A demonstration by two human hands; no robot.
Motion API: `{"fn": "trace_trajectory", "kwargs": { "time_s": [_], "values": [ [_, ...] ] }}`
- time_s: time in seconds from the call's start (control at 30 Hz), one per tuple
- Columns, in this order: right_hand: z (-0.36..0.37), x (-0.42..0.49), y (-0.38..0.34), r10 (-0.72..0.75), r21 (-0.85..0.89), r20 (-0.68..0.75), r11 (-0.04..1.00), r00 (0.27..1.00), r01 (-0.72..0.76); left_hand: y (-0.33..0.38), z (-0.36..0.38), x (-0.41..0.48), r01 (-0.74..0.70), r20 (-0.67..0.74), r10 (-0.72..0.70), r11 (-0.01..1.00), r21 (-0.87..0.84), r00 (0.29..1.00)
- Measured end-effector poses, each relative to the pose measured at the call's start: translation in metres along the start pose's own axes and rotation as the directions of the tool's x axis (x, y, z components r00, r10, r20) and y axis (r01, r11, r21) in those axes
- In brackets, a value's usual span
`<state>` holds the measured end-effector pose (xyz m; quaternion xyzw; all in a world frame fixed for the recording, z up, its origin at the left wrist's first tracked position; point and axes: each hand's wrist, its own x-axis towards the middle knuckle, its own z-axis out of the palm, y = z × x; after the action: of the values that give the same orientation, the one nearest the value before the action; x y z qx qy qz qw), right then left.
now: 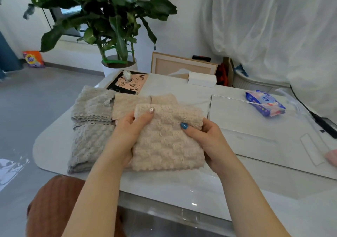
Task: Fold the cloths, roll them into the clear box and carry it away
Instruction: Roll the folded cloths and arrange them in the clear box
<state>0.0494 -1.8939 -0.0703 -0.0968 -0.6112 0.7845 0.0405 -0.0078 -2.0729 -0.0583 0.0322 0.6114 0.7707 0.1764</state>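
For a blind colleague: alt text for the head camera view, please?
A left hand and a right hand grip a folded beige cloth over a white table. Grey cloths lie stacked to its left; a clear box sits to its right, a blue wipes packet by the box's far side.

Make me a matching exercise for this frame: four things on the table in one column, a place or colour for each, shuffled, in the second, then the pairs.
1. front beige cloth
2. grey cloths
3. clear box
4. wipes packet

A. blue, far right
B. piled left of the front beige one
C. gripped by the left hand and right hand
D. transparent, right of the hands

Pairs: 1-C, 2-B, 3-D, 4-A
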Motion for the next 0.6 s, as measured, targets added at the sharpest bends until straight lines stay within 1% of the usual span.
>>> {"fn": "trace_trajectory", "kwargs": {
  "time_s": [0.03, 0.07, 0.13, 0.17, 0.2, 0.27, 0.3, 0.33, 0.4, 0.47, 0.5, 0.6],
  "values": [
    [-0.003, -0.001, 0.002, 0.010, 0.024, -0.038, 1.000, 0.999, -0.009, -0.006, 0.004, 0.001, 0.076, 0.038, -0.078, 0.996, 0.052, 0.996],
    [-0.005, -0.001, 0.002, 0.013, 0.037, -0.067, 0.999, 0.998, -0.010, -0.011, 0.005, 0.000, 0.118, 0.096, -0.133, 0.983, 0.143, 0.987],
    [-0.016, -0.004, 0.001, 0.022, 0.067, -0.118, 0.998, 0.993, -0.014, -0.018, 0.009, -0.001, 0.090, 0.207, -0.164, 0.941, 0.327, 0.965],
    [-0.022, -0.005, 0.001, 0.034, 0.061, -0.123, 0.998, 0.992, -0.027, -0.019, 0.011, -0.001, 0.055, 0.225, -0.141, 0.935, 0.350, 0.964],
    [-0.027, -0.007, -0.001, 0.059, 0.026, -0.102, 0.998, 0.993, -0.057, -0.018, 0.014, 0.000, 0.029, 0.216, -0.105, 0.945, 0.325, 0.971],
    [-0.039, -0.013, -0.004, 0.129, -0.104, 0.021, 0.986, 0.991, -0.127, -0.016, 0.024, 0.003, 0.016, 0.178, -0.057, 0.974, 0.224, 0.982],
    [-0.044, -0.016, -0.006, 0.149, -0.154, 0.086, 0.979, 0.985, -0.135, -0.015, 0.028, 0.004, 0.010, 0.167, -0.041, 0.983, 0.181, 0.985],
    [-0.050, -0.018, -0.009, 0.137, -0.166, 0.123, 0.979, 0.983, -0.116, -0.014, 0.033, 0.006, -0.006, 0.174, -0.022, 0.987, 0.160, 0.984],
    [-0.062, -0.022, -0.012, 0.071, -0.101, 0.120, 0.993, 0.990, -0.059, -0.015, 0.044, 0.009, -0.055, 0.215, 0.024, 0.989, 0.136, 0.976],
    [-0.076, -0.026, -0.017, 0.002, 0.017, 0.075, 1.000, 0.997, -0.003, -0.017, 0.056, 0.011, -0.083, 0.268, 0.057, 0.993, 0.087, 0.962],
    [-0.083, -0.027, -0.020, -0.027, 0.047, 0.060, 0.999, 0.998, 0.024, -0.019, 0.060, 0.012, -0.081, 0.287, 0.063, 0.995, 0.052, 0.956],
    [-0.106, -0.027, -0.034, -0.082, 0.016, 0.023, 0.997, 0.996, 0.082, -0.018, 0.078, 0.021, -0.052, 0.416, 0.052, 0.999, -0.011, 0.908]
  ]
}}
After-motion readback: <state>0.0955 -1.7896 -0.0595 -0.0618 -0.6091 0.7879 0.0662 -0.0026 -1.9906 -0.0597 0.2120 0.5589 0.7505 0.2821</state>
